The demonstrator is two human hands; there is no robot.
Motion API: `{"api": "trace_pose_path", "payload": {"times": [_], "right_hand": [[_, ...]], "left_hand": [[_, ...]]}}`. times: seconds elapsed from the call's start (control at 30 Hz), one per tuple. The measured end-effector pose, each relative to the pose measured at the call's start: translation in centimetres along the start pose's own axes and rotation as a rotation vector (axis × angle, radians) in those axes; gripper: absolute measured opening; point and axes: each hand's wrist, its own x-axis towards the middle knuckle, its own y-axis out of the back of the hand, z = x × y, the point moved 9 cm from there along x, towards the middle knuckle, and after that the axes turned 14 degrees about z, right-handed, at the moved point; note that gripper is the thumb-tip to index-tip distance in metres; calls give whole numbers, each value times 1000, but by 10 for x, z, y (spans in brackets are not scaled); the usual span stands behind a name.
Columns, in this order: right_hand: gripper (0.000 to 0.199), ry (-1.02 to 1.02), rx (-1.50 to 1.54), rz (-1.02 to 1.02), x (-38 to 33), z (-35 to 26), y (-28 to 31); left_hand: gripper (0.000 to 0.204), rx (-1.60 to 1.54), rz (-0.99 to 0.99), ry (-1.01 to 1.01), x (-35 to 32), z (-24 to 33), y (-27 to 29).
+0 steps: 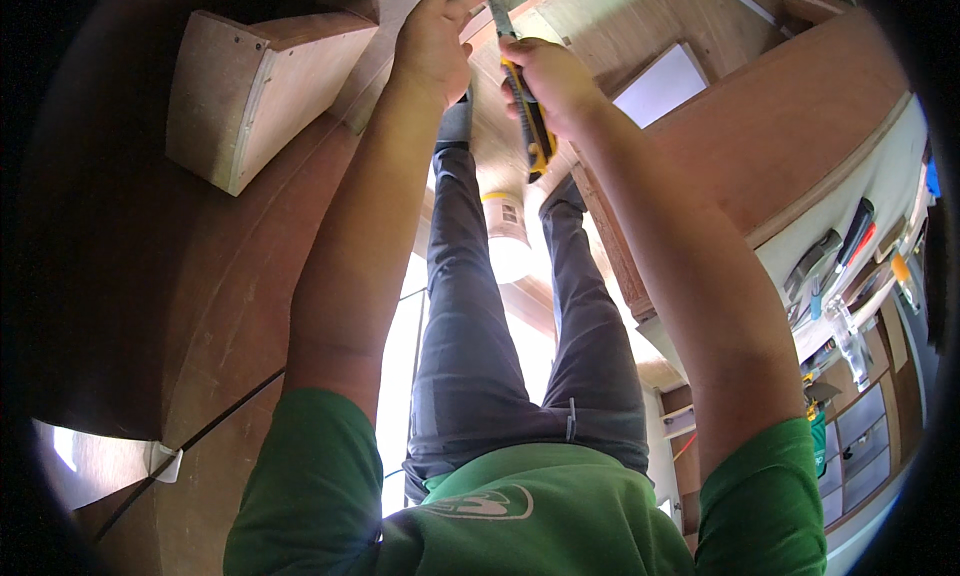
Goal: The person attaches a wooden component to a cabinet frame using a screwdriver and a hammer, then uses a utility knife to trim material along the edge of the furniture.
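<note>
Two hands work at top centre: my right hand (550,81) grips a yellow knife (527,116), cutting; left hand (432,38) presses flat on the wooden panel (385,51). Next, I'd judge, a steady pull.

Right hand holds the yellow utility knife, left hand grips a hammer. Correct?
Not quite. In the head view the right hand does hold the yellow utility knife, but the left hand grips no hammer: it lies open, pressed flat on the wooden board beside the blade.
</note>
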Motion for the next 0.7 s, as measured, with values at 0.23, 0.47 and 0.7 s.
{"api": "trace_pose_path", "payload": {"times": [0.23,0.47,0.7], "right_hand": [[31,96,250,340,-44,-20,23],[29,155,748,250,-103,-102,40],[36,129,771,-45,-217,-106,99]], "left_hand": [[72,-187,483,-18,5,-48,119],[50,28,942,370,-119,-259,324],[38,195,1039,370,-162,-231,319]]}}
